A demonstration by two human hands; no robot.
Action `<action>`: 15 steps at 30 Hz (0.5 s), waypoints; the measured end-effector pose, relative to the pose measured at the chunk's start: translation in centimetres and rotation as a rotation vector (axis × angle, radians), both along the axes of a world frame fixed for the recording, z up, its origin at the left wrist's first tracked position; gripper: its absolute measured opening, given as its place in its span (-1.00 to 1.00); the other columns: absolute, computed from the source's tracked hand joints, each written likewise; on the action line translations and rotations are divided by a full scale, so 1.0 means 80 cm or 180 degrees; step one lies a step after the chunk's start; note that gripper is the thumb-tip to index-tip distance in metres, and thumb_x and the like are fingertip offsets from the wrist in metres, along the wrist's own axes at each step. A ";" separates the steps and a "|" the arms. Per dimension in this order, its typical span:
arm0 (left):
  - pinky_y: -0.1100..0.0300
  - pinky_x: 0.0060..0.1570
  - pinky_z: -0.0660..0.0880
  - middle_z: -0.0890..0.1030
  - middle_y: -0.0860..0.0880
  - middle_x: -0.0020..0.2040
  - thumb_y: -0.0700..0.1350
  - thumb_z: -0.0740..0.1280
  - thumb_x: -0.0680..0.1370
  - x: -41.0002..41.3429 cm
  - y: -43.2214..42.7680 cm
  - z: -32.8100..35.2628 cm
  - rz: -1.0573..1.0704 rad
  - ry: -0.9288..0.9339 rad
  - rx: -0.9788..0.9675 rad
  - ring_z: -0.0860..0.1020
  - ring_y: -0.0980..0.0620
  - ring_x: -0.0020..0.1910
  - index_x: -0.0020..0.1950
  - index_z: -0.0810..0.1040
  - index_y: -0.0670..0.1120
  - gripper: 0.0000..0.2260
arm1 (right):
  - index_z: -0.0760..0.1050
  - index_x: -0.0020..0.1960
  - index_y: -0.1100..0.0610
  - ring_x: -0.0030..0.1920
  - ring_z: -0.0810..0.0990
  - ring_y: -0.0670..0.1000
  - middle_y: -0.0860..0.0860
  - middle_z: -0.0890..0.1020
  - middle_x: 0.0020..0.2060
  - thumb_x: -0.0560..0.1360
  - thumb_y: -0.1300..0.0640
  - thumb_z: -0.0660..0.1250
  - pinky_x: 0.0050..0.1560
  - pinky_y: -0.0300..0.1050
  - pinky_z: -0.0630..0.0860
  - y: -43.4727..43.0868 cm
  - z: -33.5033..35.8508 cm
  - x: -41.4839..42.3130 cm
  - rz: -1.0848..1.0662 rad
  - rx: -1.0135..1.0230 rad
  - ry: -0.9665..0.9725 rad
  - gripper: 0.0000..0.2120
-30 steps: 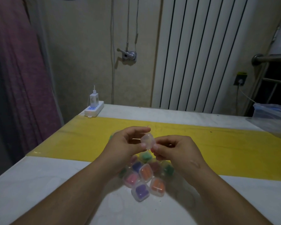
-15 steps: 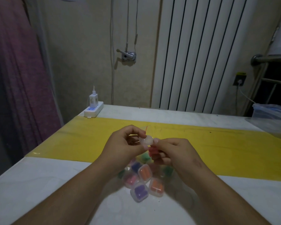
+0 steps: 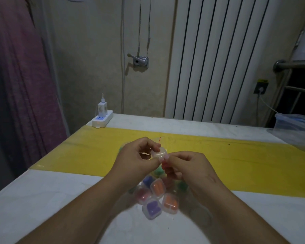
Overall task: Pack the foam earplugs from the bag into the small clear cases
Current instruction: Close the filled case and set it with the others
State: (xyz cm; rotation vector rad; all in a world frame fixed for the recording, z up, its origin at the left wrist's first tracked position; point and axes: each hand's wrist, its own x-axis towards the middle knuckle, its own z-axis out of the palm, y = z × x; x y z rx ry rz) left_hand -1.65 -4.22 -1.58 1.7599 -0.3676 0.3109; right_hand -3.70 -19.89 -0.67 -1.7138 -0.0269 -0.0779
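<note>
Case (image 3: 159,153), small and clear: I pinch it between my left hand (image 3: 137,159) and right hand (image 3: 192,166) above the filled cases (image 3: 155,199) on the counter (image 3: 60,199), likely so both can work its lid.

White table (image 3: 42,199), yellow band (image 3: 245,164) across: power strip (image 3: 102,119) far left, filled clear cases (image 3: 155,199) near front, plastic bag (image 3: 296,138) far right.

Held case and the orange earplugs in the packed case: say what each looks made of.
Held case: probably thin clear plastic, smooth; it looks translucent with a faint sheen. Orange earplugs: likely foam, matte; dull even colour, though blurred behind their case's wall.
</note>
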 end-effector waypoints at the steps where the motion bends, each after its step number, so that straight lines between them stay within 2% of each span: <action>1: 0.08 -0.03 0.62 0.69 0.06 -0.03 -0.24 0.54 0.36 0.001 0.000 -0.001 0.0019 -0.0023 0.0010 0.66 0.01 -0.06 -0.16 0.60 -0.10 -0.84 | 0.70 -0.21 0.22 -0.26 0.62 0.04 0.22 0.70 -0.24 0.47 0.19 0.43 -0.05 0.09 0.62 0.001 0.000 0.000 0.0005 0.0061 0.0017 -0.86; 6: 0.16 -0.04 0.62 0.69 0.08 -0.08 -0.26 0.55 0.36 0.004 0.001 -0.005 0.0030 -0.0113 0.0049 0.65 0.00 -0.05 -0.10 0.63 -0.07 -0.80 | 0.68 -0.19 0.28 -0.32 0.57 0.04 0.15 0.65 -0.34 0.49 0.20 0.41 -0.28 -0.07 0.54 0.006 -0.001 -0.005 0.0118 0.0461 0.0201 -0.84; 11: 0.16 -0.06 0.61 0.68 0.08 -0.13 -0.02 0.52 0.31 0.004 0.002 -0.008 0.0090 -0.0284 0.0312 0.64 0.06 -0.11 -0.12 0.61 0.02 -0.80 | 0.70 -0.23 0.21 -0.29 0.61 0.01 0.09 0.68 -0.36 0.48 0.20 0.40 -0.18 0.00 0.59 0.004 -0.002 0.001 0.0124 0.0101 0.0095 -0.84; 15: 0.20 -0.08 0.60 0.65 0.10 -0.19 -0.14 0.52 0.36 0.005 -0.001 -0.010 0.0084 -0.0397 0.0352 0.63 0.15 -0.15 -0.11 0.59 0.01 -0.82 | 0.69 -0.30 0.19 -0.33 0.61 0.02 0.10 0.67 -0.39 0.45 0.22 0.39 -0.18 0.01 0.58 0.004 -0.004 0.005 -0.0003 0.0023 0.0074 -0.82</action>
